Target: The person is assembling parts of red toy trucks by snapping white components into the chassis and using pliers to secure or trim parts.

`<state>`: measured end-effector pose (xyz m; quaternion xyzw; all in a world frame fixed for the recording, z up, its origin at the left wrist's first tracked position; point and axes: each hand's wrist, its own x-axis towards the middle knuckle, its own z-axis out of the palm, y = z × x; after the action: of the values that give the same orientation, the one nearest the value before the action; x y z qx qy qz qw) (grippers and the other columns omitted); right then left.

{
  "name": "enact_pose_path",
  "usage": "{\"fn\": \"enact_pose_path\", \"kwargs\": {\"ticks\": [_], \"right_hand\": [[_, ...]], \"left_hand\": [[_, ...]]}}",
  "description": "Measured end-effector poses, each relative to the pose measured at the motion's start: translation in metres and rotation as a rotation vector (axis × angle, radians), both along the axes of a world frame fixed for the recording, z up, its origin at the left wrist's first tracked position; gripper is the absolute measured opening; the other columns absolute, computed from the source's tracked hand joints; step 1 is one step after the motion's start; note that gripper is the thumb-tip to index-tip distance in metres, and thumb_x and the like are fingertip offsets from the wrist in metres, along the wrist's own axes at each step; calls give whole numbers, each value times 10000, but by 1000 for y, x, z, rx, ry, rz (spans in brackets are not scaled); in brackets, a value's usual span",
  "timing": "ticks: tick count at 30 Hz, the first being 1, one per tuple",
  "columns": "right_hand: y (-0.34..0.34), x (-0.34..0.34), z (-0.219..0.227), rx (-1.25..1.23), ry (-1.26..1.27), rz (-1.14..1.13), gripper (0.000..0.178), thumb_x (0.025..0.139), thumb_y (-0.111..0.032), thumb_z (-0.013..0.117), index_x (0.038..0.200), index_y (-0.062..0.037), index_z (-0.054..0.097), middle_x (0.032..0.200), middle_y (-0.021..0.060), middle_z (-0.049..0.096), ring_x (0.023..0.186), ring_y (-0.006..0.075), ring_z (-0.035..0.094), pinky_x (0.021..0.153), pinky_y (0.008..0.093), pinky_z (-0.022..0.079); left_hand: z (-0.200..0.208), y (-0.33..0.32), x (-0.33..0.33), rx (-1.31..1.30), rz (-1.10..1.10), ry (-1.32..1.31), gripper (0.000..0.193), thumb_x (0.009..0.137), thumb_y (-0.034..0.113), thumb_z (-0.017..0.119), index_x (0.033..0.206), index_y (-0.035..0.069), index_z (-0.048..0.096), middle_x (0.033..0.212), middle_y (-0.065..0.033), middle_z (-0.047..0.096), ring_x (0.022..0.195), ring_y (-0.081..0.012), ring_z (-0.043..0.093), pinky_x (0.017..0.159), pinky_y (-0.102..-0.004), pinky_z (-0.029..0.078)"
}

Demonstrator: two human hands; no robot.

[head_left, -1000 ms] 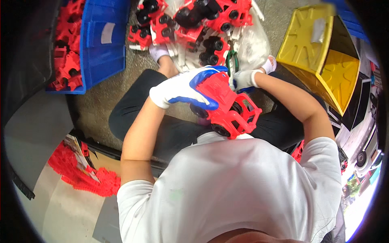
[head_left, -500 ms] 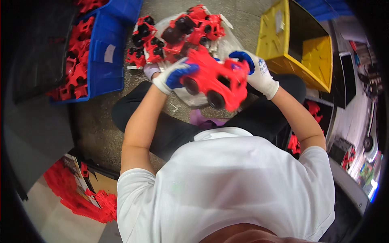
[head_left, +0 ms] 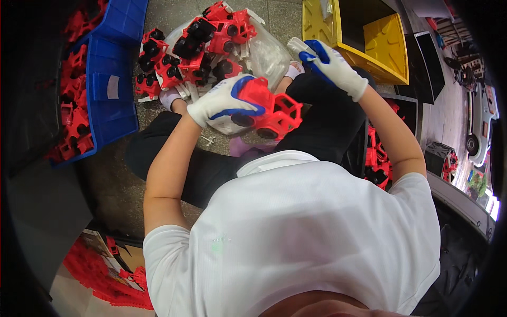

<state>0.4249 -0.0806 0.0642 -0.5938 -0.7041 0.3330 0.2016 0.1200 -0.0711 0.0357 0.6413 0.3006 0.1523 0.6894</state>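
Observation:
My left hand [head_left: 224, 103], in a white glove with blue palm and fingers, is closed on one end of a red toy car [head_left: 280, 113] with black wheels. The car's open cage-like end points right, above my lap. Up and to the right, apart from the car, my right hand [head_left: 335, 68] in a matching glove pinches a small white plastic piece [head_left: 299, 46]. Just beyond my left hand lies a heap of similar red toy cars [head_left: 198, 39], with white plastic parts among them and a clear plastic bag [head_left: 269, 55] underneath.
Blue bins [head_left: 113, 119] with red toy parts stand at the left. A yellow bin [head_left: 355, 59] lies tipped at the far right. Beside my right thigh, a dark crate holds more red toys [head_left: 377, 156]. Small white bits [head_left: 208, 140] lie on the floor by my left leg.
My right hand has let go of the toy car and moved up and away, with a white piece now showing in it. The car has turned and sits lower, in my left hand alone.

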Motion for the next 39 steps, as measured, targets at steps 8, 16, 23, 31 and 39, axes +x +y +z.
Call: {"fn": "enact_pose_path", "kwargs": {"ticks": [8, 16, 23, 31, 39], "right_hand": [[-56, -40, 8, -60, 158, 338, 294, 963, -254, 463, 1118, -17, 544, 958, 196, 608, 814, 337, 600, 720, 400, 463], [-94, -24, -15, -63, -73, 207, 305, 943, -197, 492, 1168, 8, 509, 1028, 219, 591, 927, 399, 562, 817, 449, 458], [-105, -29, -6, -56, -194, 294, 390, 987, -251, 417, 1262, 24, 452, 1116, 232, 572, 990, 384, 545, 862, 415, 442], [-104, -28, -21, -165, -215, 193, 323, 938, -155, 447, 1197, 39, 453, 934, 222, 621, 832, 398, 597, 742, 432, 476], [-88, -40, -25, -272, -385, 223, 425, 913, -208, 506, 1242, 43, 408, 965, 241, 610, 848, 396, 599, 759, 433, 475]], "left_hand": [[-15, -22, 17, -26, -20, 65, 667, 620, 231, 839, 1171, -8, 547, 1104, -111, 611, 1030, -182, 580, 941, -315, 435], [-18, -49, 41, 80, 9, 106, 653, 618, 393, 813, 1094, 12, 582, 1041, -136, 610, 997, -248, 581, 884, -334, 451], [-24, -52, 53, 61, 0, 134, 635, 610, 398, 814, 1045, -10, 599, 997, -140, 623, 934, -244, 603, 832, -334, 463], [-28, -46, 62, -73, -16, 154, 578, 661, 217, 807, 1119, -36, 560, 1046, -108, 621, 929, -164, 593, 839, -290, 477], [-58, -42, 56, -260, 24, 40, 435, 716, 104, 744, 1098, -26, 581, 1019, -64, 640, 903, -114, 597, 812, -248, 482]]}}
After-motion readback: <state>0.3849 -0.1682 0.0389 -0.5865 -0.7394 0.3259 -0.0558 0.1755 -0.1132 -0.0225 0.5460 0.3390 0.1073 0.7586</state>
